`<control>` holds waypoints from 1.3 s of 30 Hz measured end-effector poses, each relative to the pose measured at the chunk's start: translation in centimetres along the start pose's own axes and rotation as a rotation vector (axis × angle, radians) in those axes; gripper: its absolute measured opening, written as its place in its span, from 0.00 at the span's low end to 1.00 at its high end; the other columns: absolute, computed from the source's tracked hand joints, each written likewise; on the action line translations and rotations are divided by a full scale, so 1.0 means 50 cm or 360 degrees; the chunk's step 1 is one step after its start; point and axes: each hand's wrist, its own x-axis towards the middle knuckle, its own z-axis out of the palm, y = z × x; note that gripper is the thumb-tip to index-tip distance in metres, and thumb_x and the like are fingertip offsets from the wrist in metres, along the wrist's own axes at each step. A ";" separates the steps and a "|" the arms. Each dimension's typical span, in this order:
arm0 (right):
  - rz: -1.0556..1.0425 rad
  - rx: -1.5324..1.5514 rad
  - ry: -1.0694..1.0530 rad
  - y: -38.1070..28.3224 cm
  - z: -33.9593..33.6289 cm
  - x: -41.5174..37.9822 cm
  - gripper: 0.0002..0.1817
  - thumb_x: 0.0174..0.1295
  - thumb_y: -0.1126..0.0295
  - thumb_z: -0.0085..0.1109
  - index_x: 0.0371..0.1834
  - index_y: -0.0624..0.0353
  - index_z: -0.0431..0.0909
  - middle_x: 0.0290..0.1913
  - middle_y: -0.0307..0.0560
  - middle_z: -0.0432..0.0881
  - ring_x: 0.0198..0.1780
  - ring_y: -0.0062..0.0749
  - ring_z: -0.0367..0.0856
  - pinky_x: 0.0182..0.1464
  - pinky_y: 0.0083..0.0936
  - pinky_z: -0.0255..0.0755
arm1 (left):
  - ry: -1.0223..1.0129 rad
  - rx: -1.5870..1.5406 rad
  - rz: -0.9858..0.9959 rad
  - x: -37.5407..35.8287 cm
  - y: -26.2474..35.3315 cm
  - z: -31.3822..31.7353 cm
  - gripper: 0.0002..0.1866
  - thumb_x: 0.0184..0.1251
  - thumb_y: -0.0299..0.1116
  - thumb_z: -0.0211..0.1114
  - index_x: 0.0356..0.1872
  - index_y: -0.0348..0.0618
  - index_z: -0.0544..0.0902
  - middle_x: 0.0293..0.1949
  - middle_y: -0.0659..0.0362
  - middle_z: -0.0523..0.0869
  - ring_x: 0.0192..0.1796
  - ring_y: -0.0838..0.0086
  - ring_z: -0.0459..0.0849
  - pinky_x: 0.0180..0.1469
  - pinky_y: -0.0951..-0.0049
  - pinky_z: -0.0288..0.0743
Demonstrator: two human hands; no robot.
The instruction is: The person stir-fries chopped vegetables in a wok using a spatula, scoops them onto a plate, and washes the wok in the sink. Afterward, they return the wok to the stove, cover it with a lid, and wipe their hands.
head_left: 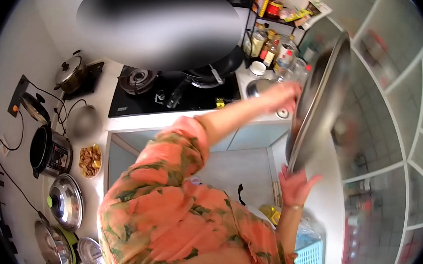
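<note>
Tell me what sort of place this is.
Most likely a small home kitchen: a gas stove with a wok, a rack of sauce bottles, and a rice cooker on the counter.

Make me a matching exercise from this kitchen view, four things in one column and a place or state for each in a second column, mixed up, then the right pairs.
Things:
1. large metal tray
2. black wok
3. rice cooker
4. bowl of food

Places or states:
A. lid open, on the counter
B. held on edge between both hands
C. on the stove
D. beside the rice cooker, uncovered

Pairs: 1-B, 2-C, 3-A, 4-D
</note>
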 end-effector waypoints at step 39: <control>-0.3472 -0.2728 0.0234 0.218 1.182 0.937 0.29 0.56 0.49 0.56 0.57 0.52 0.67 0.53 0.47 0.74 0.51 0.41 0.74 0.49 0.39 0.70 | 0.1399 0.2433 0.0689 -0.527 0.319 -0.439 0.33 0.56 0.37 0.65 0.61 0.36 0.64 0.59 0.42 0.68 0.61 0.50 0.67 0.62 0.60 0.62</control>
